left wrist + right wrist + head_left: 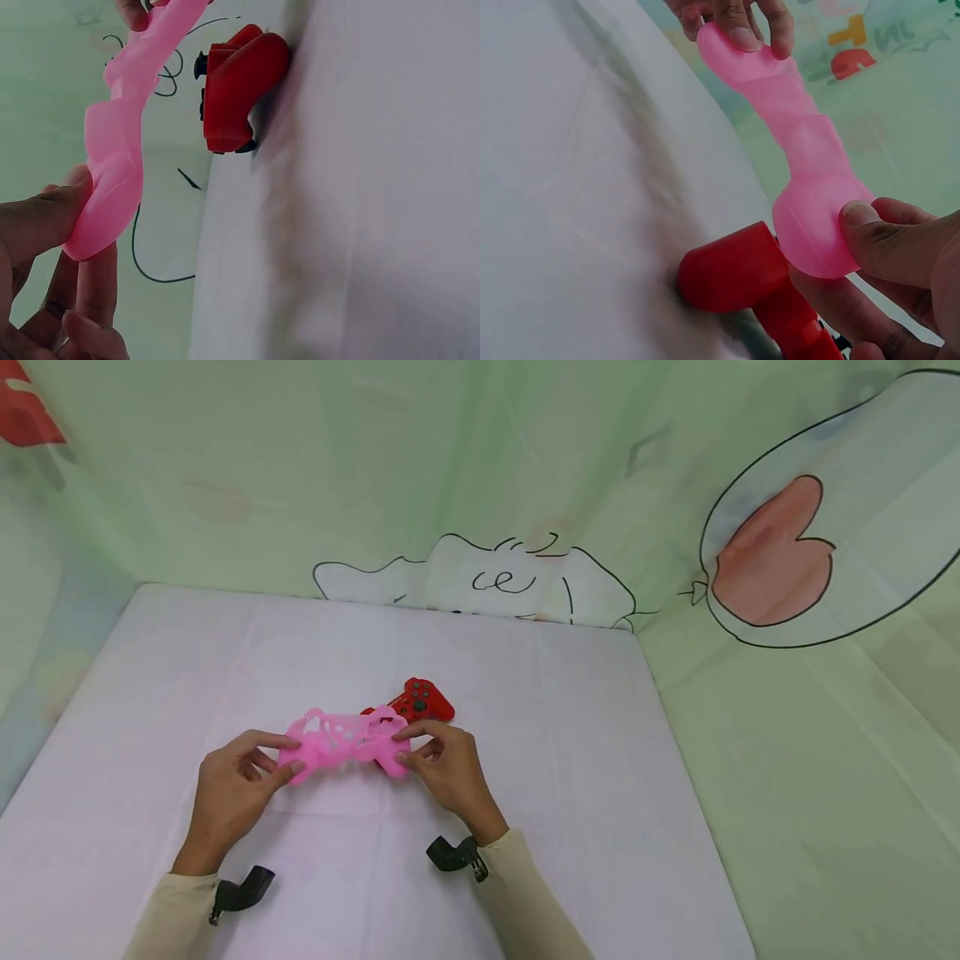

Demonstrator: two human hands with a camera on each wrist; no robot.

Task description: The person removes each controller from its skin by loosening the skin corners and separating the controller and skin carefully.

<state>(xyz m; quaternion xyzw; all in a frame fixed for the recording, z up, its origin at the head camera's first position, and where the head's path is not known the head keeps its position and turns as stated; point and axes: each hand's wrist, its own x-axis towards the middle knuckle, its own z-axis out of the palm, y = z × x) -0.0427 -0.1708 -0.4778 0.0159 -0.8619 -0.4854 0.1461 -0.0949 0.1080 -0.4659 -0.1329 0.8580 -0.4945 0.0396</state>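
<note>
A pink silicone controller cover (pixel 330 752) is stretched between both hands, raised above the table. My left hand (pixel 234 785) pinches its left end between thumb and fingers, and my right hand (pixel 450 770) pinches the right end the same way. Holes for the buttons show along its upper side. Behind and below it lies a red game controller (pixel 424 700), partly hidden by the cover in the head view. The left wrist view shows the controller (pixel 244 90) on the cloth, apart from the cover (pixel 120 150). In the right wrist view the cover (pixel 810 225) overlaps the controller (pixel 731 270).
A white cloth covers the table (pixel 585 793). Green printed curtains (pixel 390 460) stand at the back and sides, with a heart balloon drawing (pixel 780 552) on the right. Black wrist-camera mounts (pixel 243 891) sit at both sleeves.
</note>
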